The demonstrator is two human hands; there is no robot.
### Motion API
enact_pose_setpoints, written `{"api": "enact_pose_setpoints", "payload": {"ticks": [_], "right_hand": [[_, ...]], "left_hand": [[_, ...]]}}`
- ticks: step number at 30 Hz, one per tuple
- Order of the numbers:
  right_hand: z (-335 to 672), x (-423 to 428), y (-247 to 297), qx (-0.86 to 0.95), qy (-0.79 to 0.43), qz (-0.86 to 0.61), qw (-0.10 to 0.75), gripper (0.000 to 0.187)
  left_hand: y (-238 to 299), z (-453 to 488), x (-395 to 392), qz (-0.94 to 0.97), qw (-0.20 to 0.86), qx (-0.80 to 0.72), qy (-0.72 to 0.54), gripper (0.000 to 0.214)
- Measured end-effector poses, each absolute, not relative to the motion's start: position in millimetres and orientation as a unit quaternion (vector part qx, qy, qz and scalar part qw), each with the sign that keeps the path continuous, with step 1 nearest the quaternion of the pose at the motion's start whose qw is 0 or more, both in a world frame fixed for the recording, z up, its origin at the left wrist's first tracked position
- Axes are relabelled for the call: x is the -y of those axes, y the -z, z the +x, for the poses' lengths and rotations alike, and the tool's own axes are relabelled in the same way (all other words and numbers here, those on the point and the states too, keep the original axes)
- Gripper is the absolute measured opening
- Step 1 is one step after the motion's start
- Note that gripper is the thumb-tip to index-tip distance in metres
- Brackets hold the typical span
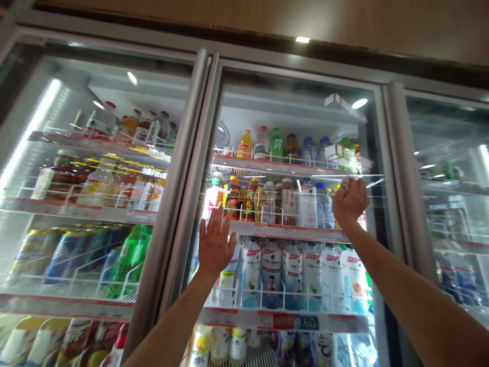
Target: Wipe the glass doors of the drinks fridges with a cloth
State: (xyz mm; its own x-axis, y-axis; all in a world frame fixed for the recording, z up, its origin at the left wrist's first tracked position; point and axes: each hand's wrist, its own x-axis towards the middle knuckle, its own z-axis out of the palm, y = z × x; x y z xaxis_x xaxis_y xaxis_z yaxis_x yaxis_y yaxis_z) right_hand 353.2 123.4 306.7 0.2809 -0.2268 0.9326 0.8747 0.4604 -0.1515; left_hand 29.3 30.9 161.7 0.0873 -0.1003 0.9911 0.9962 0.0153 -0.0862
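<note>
My left hand is raised in front of the middle glass door, fingers spread and palm toward the pane. It looks laid flat against the glass and holds nothing. Higher and to the right, my right hand is closed in a fist at the same pane. A crumpled white cloth shows at the top of that fist, mostly hidden by the fingers. Behind the glass are shelves of drinks, with white-labelled bottles below the hands and dark yellow-capped bottles near my left fingertips.
A silver door frame runs upright left of my left hand, and another frame post stands on the right. Cooler doors flank both sides, with green bottles and blue cans at left. A brown panel spans the top.
</note>
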Motion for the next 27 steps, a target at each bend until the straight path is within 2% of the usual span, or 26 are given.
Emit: {"api": "enact_pose_setpoints", "payload": {"ticks": [4,9,11,13,17,20,22,27], "right_hand": [[309.3,-112.3,-291.7,0.510,0.390,-0.332,0.691,0.049],[239.4,-90.1,-250.5,0.688,0.497,-0.168,0.502,0.045],[245.7,-90.2,-246.0,0.707,0.505,-0.148,0.473,0.045],[269.8,-95.7,-253.7,0.674,0.486,-0.186,0.524,0.043],[312.0,-111.7,-289.8,0.513,0.385,-0.313,0.700,0.046],[291.1,-112.0,-305.0,0.503,0.368,-0.321,0.713,0.047],[255.0,-103.1,-301.3,0.561,0.397,-0.288,0.667,0.046],[183.9,-77.3,-275.2,0.703,0.487,-0.172,0.489,0.046]], "left_hand": [[-162.3,29.6,-29.1,-0.493,0.549,0.457,0.496,0.045],[-163.1,26.9,-28.7,-0.498,0.551,0.450,0.495,0.046],[-163.1,26.8,-28.8,-0.498,0.552,0.449,0.496,0.046],[-162.8,27.7,-28.9,-0.495,0.553,0.450,0.496,0.046],[-162.0,30.7,-29.1,-0.485,0.561,0.458,0.491,0.045],[-161.5,31.0,-29.8,-0.482,0.563,0.461,0.488,0.045],[-161.0,29.6,-30.6,-0.485,0.563,0.458,0.489,0.045],[-160.2,25.0,-33.1,-0.493,0.564,0.441,0.494,0.046]]}}
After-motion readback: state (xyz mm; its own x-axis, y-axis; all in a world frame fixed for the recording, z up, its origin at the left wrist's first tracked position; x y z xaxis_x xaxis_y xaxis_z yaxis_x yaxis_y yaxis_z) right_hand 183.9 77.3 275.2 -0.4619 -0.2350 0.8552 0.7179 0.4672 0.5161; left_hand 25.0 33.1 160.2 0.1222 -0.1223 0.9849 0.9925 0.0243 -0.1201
